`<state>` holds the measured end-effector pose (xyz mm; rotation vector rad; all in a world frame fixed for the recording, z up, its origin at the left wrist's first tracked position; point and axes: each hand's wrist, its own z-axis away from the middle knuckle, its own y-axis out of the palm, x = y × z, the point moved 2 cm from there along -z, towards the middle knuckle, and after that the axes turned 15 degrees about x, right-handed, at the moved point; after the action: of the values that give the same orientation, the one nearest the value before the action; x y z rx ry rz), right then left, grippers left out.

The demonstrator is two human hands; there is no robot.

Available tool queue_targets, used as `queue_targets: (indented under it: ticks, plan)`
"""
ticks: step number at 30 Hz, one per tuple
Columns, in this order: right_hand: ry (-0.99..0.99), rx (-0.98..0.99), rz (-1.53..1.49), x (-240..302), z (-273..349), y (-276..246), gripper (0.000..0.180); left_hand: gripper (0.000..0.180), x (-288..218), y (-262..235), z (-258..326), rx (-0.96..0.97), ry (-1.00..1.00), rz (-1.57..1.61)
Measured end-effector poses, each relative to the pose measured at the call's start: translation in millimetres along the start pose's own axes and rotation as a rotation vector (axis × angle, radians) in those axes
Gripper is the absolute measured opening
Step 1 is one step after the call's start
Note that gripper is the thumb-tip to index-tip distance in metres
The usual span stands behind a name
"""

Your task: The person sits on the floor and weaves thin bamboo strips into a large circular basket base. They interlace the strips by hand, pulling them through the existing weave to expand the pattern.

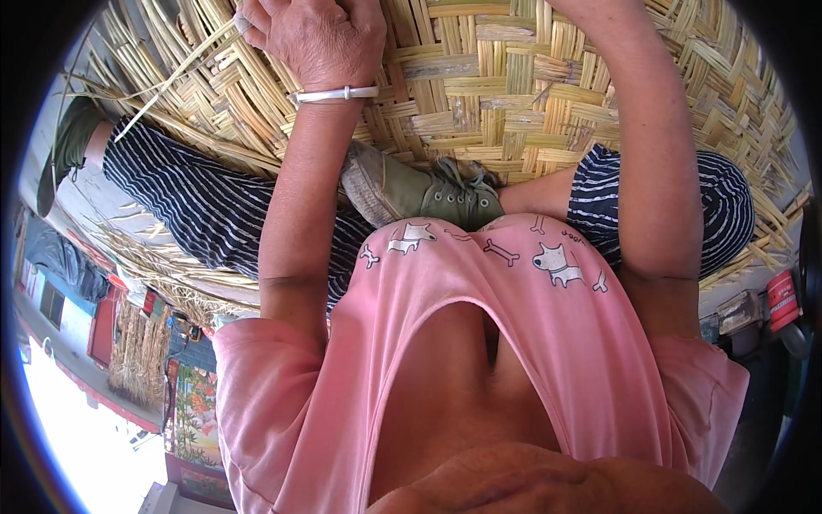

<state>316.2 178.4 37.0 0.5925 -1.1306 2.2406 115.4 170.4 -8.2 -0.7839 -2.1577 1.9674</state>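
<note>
My left hand is at the top edge, back of the hand up, over the unfinished side of a woven reed mat. Its fingers are curled, and the upper part of the hand is cut off. A pale reed strip runs up to the fingertips; whether they pinch it is hidden. A light bracelet circles the wrist. My right forearm reaches up over the mat's right part, and the hand itself lies beyond the top edge.
Loose reed ends fan out at the mat's left. My green canvas shoe rests at its near edge, legs folded. Cut straw lies at the left. A straw broom stands farther left, a red container at the right.
</note>
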Motion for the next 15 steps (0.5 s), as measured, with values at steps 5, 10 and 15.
queue_targets:
  ticks: [5, 10, 15]
  plan:
    - [0.056, 0.067, -0.047, 2.4, -3.3, -3.5, 0.025, 0.015, 0.0, 0.1, 0.5, -0.005, -0.007, -0.003]
    - [0.061, 0.072, -0.06, 2.0, -3.6, -2.6, 0.024, 0.015, -0.4, 0.4, 1.0, -0.021, 0.0, -0.014]
    - [0.066, 0.068, -0.047, 0.7, -2.9, -3.1, 0.024, 0.016, -0.6, 1.2, -1.2, -0.023, 0.015, 0.01]
